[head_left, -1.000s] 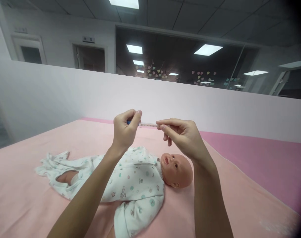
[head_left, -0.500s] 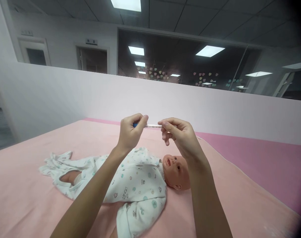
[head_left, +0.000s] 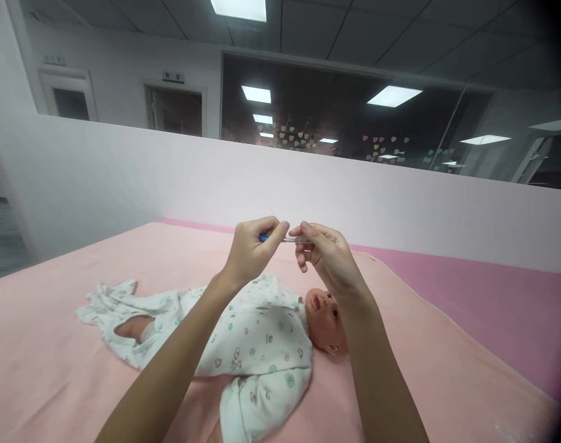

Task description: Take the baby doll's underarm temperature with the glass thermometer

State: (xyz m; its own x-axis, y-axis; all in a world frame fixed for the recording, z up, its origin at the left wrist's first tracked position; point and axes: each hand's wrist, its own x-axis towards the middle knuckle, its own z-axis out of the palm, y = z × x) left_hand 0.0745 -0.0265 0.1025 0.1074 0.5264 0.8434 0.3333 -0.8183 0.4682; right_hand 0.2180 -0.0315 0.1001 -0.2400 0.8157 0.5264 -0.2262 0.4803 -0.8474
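Observation:
Held up above the doll, a slim clear glass thermometer (head_left: pixel 290 240) with a blue end runs level between both hands. My left hand (head_left: pixel 257 246) is closed around its blue end, thumb pressed along it. My right hand (head_left: pixel 324 249) pinches the clear part between thumb and fingertips, the lower fingers curled loosely. Only a short length shows between the hands; its far end is partly behind my right fingers. Below lies a baby doll (head_left: pixel 324 320) on its back, in a white patterned outfit (head_left: pixel 257 332). My right forearm covers part of its head.
The doll rests on a pink padded sheet (head_left: pixel 53 344) with a darker pink strip (head_left: pixel 483 289) along the right. A low white wall (head_left: pixel 308 184) stands behind the surface. Beyond it are a dark window (head_left: pixel 345 117) with heart stickers and a doorway (head_left: pixel 176 111).
My hands have come closer together, the left moving right, so less of the clear thermometer shows between them. The doll stays where it was; the view shifts slightly.

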